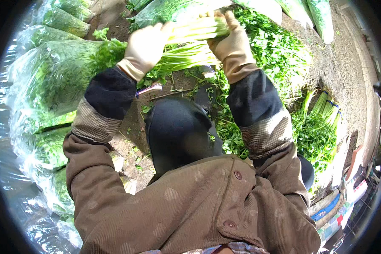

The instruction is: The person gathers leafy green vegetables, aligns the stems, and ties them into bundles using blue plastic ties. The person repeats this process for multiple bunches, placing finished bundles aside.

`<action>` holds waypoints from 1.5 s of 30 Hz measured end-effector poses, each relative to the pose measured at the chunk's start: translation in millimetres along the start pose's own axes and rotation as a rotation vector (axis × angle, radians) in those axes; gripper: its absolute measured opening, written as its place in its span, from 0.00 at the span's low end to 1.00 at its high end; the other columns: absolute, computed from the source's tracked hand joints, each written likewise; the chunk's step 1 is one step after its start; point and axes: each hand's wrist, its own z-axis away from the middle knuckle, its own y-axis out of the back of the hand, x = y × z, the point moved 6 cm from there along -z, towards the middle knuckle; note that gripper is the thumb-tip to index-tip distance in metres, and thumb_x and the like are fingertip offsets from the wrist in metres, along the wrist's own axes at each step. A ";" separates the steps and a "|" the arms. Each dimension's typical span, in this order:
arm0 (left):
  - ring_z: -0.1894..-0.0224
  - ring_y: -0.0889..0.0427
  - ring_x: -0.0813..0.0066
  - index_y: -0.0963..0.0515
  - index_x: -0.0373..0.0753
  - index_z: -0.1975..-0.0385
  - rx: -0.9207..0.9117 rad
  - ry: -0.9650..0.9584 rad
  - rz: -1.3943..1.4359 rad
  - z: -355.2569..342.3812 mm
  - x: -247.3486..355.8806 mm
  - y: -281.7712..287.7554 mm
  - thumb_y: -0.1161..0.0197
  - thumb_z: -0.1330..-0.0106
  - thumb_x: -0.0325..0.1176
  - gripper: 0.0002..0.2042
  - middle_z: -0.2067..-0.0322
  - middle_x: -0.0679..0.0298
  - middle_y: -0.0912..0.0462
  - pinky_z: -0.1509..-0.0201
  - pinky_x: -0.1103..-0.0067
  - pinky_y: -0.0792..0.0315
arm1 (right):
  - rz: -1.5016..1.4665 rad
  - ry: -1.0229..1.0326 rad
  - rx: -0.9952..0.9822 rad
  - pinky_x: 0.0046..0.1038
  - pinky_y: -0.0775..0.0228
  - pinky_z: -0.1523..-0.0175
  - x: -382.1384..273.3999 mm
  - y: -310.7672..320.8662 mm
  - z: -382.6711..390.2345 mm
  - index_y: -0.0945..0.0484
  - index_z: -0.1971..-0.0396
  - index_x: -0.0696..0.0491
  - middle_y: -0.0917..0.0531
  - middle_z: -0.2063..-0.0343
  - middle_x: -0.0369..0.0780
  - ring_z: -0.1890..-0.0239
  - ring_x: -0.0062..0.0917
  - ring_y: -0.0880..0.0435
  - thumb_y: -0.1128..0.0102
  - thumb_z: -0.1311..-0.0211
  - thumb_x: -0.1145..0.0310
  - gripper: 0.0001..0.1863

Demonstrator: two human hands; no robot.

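Note:
A bunch of leafy celery (197, 31) with pale green stalks lies crosswise between my hands, its leaves toward the left. My left hand (146, 47), in a light glove, is closed round its leafier part. At the cut ends my right hand (230, 45), also gloved, has its fingers wrapped round the stalks. More thin celery stalks (186, 56) show just below, apparently part of the same armful, though I cannot tell for certain. Strong sunlight washes out the left glove and some stalks.
Clear plastic bags of greens (51, 76) line the left side. Loose leafy celery (275, 55) is heaped at the right, with tied bunches (321, 110) nearer me. Bagged greens (321, 17) lie at the far right. My dark-covered knee (178, 135) rises between my arms.

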 end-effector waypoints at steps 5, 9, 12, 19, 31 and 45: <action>0.60 0.18 0.65 0.23 0.39 0.52 -0.291 0.205 0.240 15.5 17.8 -103.7 0.43 0.40 0.28 0.16 0.57 0.62 0.18 0.57 0.73 0.21 | 0.089 -0.001 0.338 0.46 0.26 0.38 4.0 94.1 -36.4 0.29 0.46 0.60 0.17 0.50 0.48 0.50 0.39 0.18 0.48 0.26 0.53 0.24; 0.61 0.18 0.63 0.22 0.38 0.52 -0.440 0.347 0.380 35.4 28.4 -129.4 0.48 0.31 0.29 0.12 0.60 0.62 0.17 0.60 0.70 0.22 | 0.208 -0.024 0.356 0.50 0.32 0.34 -11.6 116.0 -42.1 0.31 0.42 0.61 0.19 0.47 0.49 0.43 0.43 0.21 0.45 0.28 0.52 0.28; 0.61 0.19 0.65 0.22 0.38 0.51 -0.444 0.312 0.343 47.3 40.1 -121.4 0.46 0.33 0.28 0.13 0.59 0.61 0.17 0.60 0.70 0.24 | 0.317 -0.013 0.349 0.40 0.24 0.44 -17.7 126.6 -44.6 0.25 0.50 0.58 0.15 0.56 0.47 0.53 0.37 0.16 0.48 0.25 0.58 0.18; 0.56 0.19 0.64 0.23 0.39 0.49 -0.518 0.395 0.325 48.9 42.5 -114.4 0.43 0.42 0.27 0.18 0.54 0.61 0.17 0.55 0.71 0.25 | 1.001 0.402 0.067 0.22 0.28 0.45 -32.1 94.3 -42.1 0.26 0.46 0.60 0.16 0.57 0.42 0.54 0.21 0.18 0.45 0.26 0.67 0.16; 0.51 0.20 0.58 0.25 0.36 0.43 -0.705 0.481 0.419 65.0 17.0 -100.3 0.28 0.50 0.31 0.30 0.53 0.57 0.17 0.46 0.68 0.27 | 1.841 0.831 -0.277 0.45 0.37 0.36 25.8 109.2 -52.4 0.19 0.60 0.54 0.17 0.55 0.44 0.45 0.41 0.22 0.43 0.34 0.64 0.11; 0.31 0.35 0.52 0.46 0.36 0.29 -0.798 0.369 0.448 21.1 79.5 -164.6 0.26 0.54 0.57 0.55 0.33 0.50 0.35 0.29 0.51 0.44 | 2.002 0.819 -0.313 0.44 0.38 0.38 25.5 99.3 -42.3 0.20 0.59 0.53 0.19 0.56 0.43 0.49 0.42 0.23 0.43 0.34 0.60 0.13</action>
